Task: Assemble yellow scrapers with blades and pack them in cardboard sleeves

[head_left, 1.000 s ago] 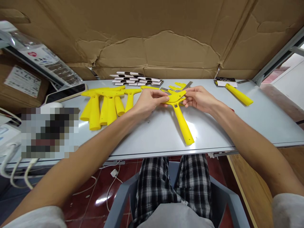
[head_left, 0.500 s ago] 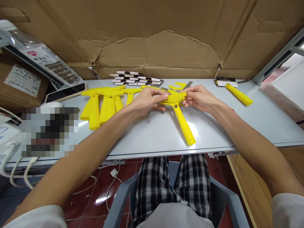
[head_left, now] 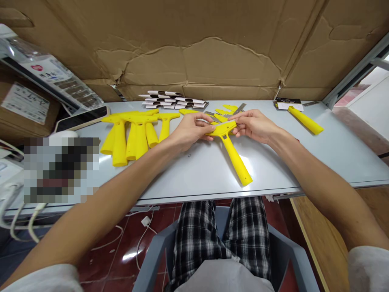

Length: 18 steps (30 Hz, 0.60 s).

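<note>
Scraper [head_left: 237, 160] in play, its head held at both ends, handle slanting down towards the person's lap over the table [head_left: 182, 178]! Left hand [head_left: 194, 129], nearly closed, pinches one end between thumb and fingers; right hand [head_left: 254, 125], fingers curled, pinches the other. Just behind I spot a blade [head_left: 240, 108], with yellow handles [head_left: 119, 144] off left and cards [head_left: 170, 99] at the back.

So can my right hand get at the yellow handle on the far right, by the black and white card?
Probably yes: nothing visible stands between your right hand and that yellow handle, which juts out from the card, though the hand is occupied at another yellow tool.
</note>
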Tool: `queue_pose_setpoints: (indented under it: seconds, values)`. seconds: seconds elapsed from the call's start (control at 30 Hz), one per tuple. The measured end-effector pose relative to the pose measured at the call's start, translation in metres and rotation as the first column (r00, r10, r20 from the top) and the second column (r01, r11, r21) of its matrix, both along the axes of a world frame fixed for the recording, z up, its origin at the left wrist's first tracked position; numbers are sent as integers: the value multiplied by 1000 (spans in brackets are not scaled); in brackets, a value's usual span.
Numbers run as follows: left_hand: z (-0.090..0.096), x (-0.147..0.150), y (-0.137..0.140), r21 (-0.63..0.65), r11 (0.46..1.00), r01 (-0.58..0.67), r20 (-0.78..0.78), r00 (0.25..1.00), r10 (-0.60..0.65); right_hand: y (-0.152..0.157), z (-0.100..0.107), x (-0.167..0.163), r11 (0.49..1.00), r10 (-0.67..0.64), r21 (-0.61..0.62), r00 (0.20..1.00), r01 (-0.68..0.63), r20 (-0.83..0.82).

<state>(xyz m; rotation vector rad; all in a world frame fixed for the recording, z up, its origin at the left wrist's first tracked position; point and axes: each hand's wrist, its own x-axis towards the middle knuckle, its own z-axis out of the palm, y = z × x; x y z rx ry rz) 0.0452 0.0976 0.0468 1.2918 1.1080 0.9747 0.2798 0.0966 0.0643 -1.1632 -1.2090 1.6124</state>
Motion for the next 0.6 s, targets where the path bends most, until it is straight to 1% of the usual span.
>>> queue_pose_setpoints:
  seconds: [0.13, 0.23, 0.33, 0.43, 0.47, 0.53, 0.6]
  values:
    - [-6, 2, 1, 67, 997, -22, 1, 1000, 22, 0, -1, 0, 999, 34, 22, 999, -34, -18]
    - [-5, 4, 0, 85, 995, -54, 7, 999, 53, 0, -3, 2, 997, 42, 57, 999, -42, -5]
    - [1, 8, -3, 3, 997, -79, 73, 994, 78, 1, -3, 2, 997, -8, 73, 1000, 9, -8]
    - [5, 11, -6, -137, 990, -23, 112, 993, 38, 1, -1, 2, 994, -71, 84, 997, 73, -27]
    - [6, 11, -6, -166, 986, -7, 117, 993, 26, 0, 0, 2, 993, -82, 86, 996, 84, -30]
    - [6, 11, -7, -181, 984, -3, 132, 991, 27, 0, 1, 1, 992, -85, 90, 996, 87, -30]
    - [6, 11, -7, -164, 986, -9, 146, 989, 33, 0, 0, 1, 994, -66, 85, 998, 67, -10]
